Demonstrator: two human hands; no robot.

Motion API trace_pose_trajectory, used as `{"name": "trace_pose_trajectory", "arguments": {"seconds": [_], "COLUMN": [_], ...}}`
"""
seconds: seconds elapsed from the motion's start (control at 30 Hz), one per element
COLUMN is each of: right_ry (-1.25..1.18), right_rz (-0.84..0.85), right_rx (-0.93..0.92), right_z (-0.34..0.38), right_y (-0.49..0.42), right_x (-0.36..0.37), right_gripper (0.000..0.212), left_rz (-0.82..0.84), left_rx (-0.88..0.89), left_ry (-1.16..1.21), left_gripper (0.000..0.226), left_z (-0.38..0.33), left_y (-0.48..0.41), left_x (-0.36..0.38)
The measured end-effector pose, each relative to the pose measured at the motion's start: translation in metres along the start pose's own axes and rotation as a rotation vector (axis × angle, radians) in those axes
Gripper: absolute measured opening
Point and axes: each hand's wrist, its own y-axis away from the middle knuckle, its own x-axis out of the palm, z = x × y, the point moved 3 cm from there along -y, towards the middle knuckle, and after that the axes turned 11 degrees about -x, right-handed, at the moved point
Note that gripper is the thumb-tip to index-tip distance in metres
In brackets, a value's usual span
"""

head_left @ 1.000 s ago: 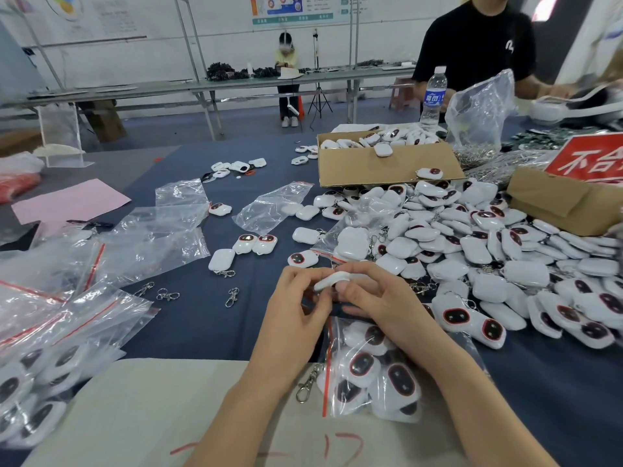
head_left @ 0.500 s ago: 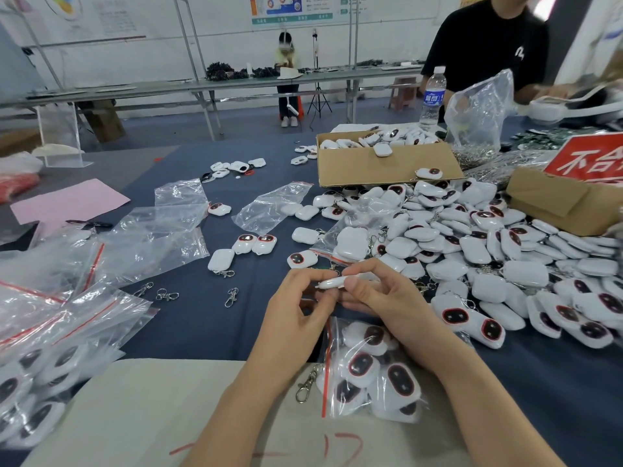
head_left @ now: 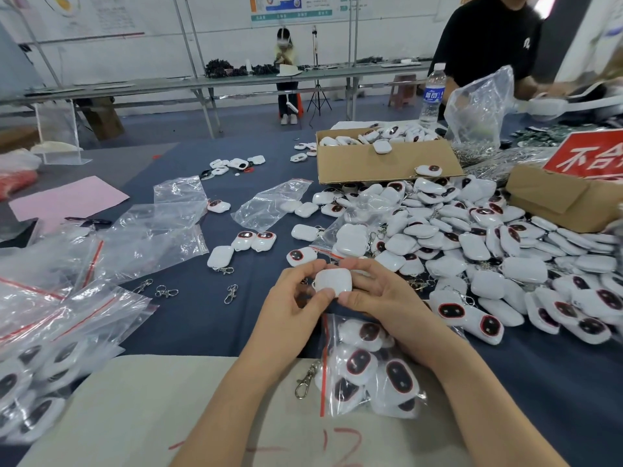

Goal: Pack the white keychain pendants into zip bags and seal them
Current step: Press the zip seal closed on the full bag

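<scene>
Both hands hold one white keychain pendant (head_left: 333, 281) just above the blue-covered table (head_left: 202, 318), its plain back facing up. The left hand (head_left: 293, 308) pinches its left edge, thumb underneath and fingers (head_left: 312, 267) curled over the top; the right hand (head_left: 381, 298) grips the right side likewise. Just below the hands lies a zip bag (head_left: 324, 365) holding several pendants, red stripe along its left edge, a metal clasp (head_left: 305, 379) beside it. A heap of loose pendants (head_left: 488, 251) spreads to the right; empty zip bags (head_left: 151, 230) lie to the left.
</scene>
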Motion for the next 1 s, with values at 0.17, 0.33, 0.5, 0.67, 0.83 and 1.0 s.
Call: {"name": "trace_pose_trajectory", "arguments": {"seconds": [0.17,0.33,0.5,0.67,0.83,1.0], "right_ry": [0.029,0.041,0.016,0.041,0.051,-0.029], "right_rz": [-0.048,-0.087,-0.101,-0.065,-0.084,-0.154], "right_rx": [0.018,0.007,-0.017,-0.061,-0.057,-0.001], "right_z": [-0.0006,-0.0018,-0.0024,-0.0002,-0.0001,-0.0021], "right_y": [-0.0009,-0.0006,-0.0019,-0.0014,-0.0015,-0.0024], "right_x": [-0.0009,-0.0034,-0.0045,-0.0034,-0.0023,-0.0020], "right_gripper": [0.035,0.022,0.019,0.019,0.019,0.015], "left_rz": [-0.023,-0.012,-0.037,-0.019,-0.027,-0.053], "left_rx": [-0.001,-0.006,0.026,0.056,0.072,0.153], "left_ry": [0.017,0.057,0.059,0.113,0.126,0.055], "left_gripper": [0.040,0.038,0.039,0.034,0.031,0.036], "left_z": [0.0003,0.0032,0.0019,-0.0009,-0.0026,-0.0055], "left_y": [-0.0007,-0.0011,-0.0015,-0.0001,0.0012,0.0032], "left_x": [0.0001,0.0008,-0.0016,-0.0015,-0.0010,0.0008]}}
